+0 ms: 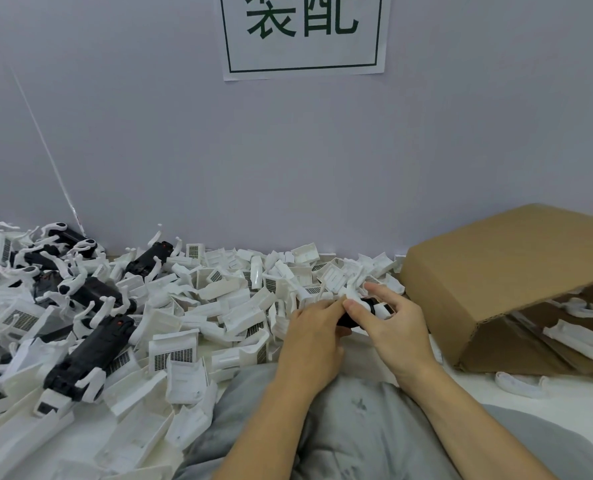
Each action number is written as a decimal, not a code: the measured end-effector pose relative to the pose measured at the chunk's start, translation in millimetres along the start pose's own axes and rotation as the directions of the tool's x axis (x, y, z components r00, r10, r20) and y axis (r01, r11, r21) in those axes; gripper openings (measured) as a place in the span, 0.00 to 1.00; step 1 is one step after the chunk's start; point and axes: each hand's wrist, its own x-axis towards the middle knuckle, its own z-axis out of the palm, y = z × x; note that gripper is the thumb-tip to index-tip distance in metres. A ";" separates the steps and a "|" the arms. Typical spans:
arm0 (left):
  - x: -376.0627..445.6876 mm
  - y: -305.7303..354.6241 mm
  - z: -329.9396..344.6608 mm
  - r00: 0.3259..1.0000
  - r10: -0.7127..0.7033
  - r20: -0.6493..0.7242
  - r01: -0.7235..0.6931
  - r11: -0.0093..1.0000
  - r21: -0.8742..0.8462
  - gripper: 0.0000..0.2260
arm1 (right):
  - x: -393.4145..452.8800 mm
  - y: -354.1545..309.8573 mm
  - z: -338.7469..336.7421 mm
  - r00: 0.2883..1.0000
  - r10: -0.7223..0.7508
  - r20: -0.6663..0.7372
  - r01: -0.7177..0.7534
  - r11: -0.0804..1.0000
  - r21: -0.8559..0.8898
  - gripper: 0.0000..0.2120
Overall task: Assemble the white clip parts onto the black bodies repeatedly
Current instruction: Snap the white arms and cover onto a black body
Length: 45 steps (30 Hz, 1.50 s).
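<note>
Both hands are meeting just in front of the person's lap, working on a single piece. The left hand (314, 327) is curling round a black body (346, 320), most of which is lying hidden under its palm, with only a short dark stretch showing between the two hands. The right hand (397, 325) is pinching a white clip part (378, 309) against the far end of that body with thumb and forefinger, while its remaining fingers are spreading loosely above it. Whether the clip is already seating fully or only being lined up cannot be told, since the fingers are covering the joint.

Judging by what is lying around, the job is well under way but far from over. Far out to the left of the left hand, a heap of finished black bodies with white clips (80, 299) is spreading across the surface, a fair number of them, mixed in with loose white housings. Directly beyond both hands, a thick drift of loose white parts (239, 299) is piling up against the wall, still waiting. Just to the right of the right hand, a tipped cardboard box (509, 278) is lying open on its side, with more white clip pieces inside and a couple spilling out below its mouth. Loose black bodies without clips are hard to pick out, so how many are left is unclear.
</note>
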 end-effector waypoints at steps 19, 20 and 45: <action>13.8 11.3 -5.3 0.648 -0.747 -0.149 0.284 0.419 -0.862 0.07 | -6.8 -2.3 9.3 0.986 0.045 0.158 -0.042 0.999 -0.022 0.11; 15.0 6.9 -5.9 0.613 -0.786 -0.079 0.287 0.314 -0.905 0.07 | -7.6 -2.8 9.3 0.986 0.034 0.160 -0.032 0.999 -0.015 0.10; 15.9 8.5 -9.1 0.712 -0.643 0.282 0.308 -0.074 -0.948 0.20 | -10.3 -2.9 10.3 0.955 0.068 0.290 -0.102 0.989 0.105 0.06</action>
